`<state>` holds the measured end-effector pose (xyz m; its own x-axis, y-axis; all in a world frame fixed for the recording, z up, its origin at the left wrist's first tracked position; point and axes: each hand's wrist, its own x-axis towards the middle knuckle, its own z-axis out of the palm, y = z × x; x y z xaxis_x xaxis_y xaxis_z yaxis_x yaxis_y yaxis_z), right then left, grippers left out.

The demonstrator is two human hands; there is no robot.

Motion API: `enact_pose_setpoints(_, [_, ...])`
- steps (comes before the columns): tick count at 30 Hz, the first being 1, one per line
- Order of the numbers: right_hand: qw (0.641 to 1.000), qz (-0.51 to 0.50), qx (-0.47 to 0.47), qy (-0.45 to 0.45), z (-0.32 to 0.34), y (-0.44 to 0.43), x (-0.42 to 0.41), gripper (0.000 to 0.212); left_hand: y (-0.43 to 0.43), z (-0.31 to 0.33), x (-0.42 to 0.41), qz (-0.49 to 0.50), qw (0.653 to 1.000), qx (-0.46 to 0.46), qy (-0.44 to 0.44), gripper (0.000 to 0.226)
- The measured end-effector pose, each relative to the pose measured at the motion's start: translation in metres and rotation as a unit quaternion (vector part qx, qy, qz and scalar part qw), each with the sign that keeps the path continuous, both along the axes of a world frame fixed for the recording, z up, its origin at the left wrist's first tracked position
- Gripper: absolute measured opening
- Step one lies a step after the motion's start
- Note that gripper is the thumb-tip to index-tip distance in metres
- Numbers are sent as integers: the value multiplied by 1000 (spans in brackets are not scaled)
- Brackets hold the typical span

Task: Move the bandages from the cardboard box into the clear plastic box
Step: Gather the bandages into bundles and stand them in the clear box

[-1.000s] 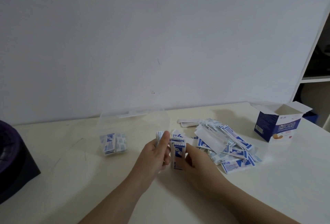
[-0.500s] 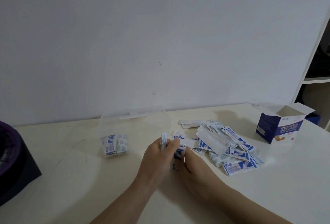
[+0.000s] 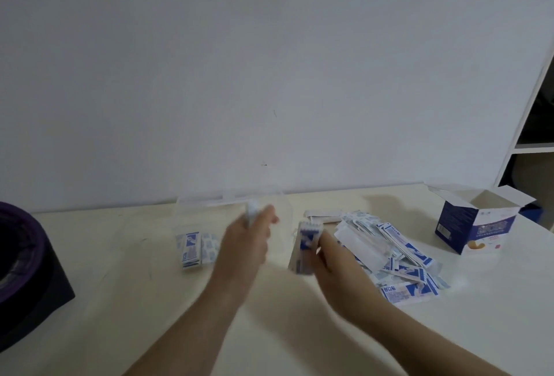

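Note:
A clear plastic box (image 3: pixel 186 204) stands at the back of the table with a few blue-and-white bandages (image 3: pixel 196 246) lying in it. My left hand (image 3: pixel 248 237) is blurred over the box and grips a small bunch of bandages (image 3: pixel 251 210). Just right of the box, my right hand (image 3: pixel 326 252) pinches an upright stack of bandages (image 3: pixel 305 245). A loose pile of bandages (image 3: pixel 398 249) spreads on the table to the right. The open blue-and-white cardboard box (image 3: pixel 476 225) stands at the far right.
A dark purple-and-black object (image 3: pixel 27 273) sits at the table's left edge. A white wall rises behind the table. A shelf unit (image 3: pixel 533 147) stands at the far right, beyond the cardboard box. Cream table top (image 3: pixel 120 330) stretches in front of the hands.
My hands have come apart. The left hand moved left and back over the clear box with some bandages, while the right hand stayed beside the pile with the rest of the stack.

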<state>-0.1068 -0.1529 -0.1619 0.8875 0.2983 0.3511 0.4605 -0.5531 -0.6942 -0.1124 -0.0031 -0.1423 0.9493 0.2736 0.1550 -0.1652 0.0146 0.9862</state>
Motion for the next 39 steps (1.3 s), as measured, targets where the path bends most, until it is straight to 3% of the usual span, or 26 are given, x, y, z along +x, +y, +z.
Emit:
enact_pose_setpoints(2, [1000, -13, 3, -26, 34, 5, 13, 17, 28, 18, 4, 90, 995, 4, -43, 22])
enact_pose_setpoints(5, [998, -7, 0, -59, 82, 26, 38, 11, 63, 33, 3, 206, 971, 94, -71, 29])
enact_pose_setpoints(8, [993, 34, -75, -83, 109, 62, 60, 11, 92, 33, 2, 268, 941, 198, -53, 24])
enact_pose_setpoints(10, [976, 47, -200, -65, 114, 85, 70, 14, 106, 28, 4, 273, 928, 253, -29, 20])
enact_pose_setpoints(13, [922, 45, -384, -3, 102, 114, 87, 20, 120, 17, 9, 235, 925, 297, 20, 6])
enact_pose_setpoints(15, [893, 43, -447, 41, 93, 124, 94, 12, 124, 10, 11, 215, 929, 300, 36, 11])
enact_pose_setpoints(18, [863, 30, -497, 82, 84, 137, 94, 27, 127, 5, 13, 191, 944, 265, 44, 19])
enact_pose_setpoints(20, [854, 22, -506, 120, 77, 141, 96, 22, 129, 2, 14, 173, 951, 250, 56, 22])
enact_pose_setpoints(24, [852, 20, -480, 206, 61, 149, 108, 32, 132, 0, 16, 152, 954, 248, 67, 25])
enact_pose_setpoints(27, [845, 22, -473, 250, 55, 154, 113, 14, 133, 0, 17, 144, 955, 249, 77, 27])
enact_pose_setpoints(39, [844, 15, -482, 233, 51, 174, 111, 15, 133, 1, 18, 130, 953, 258, 94, 31])
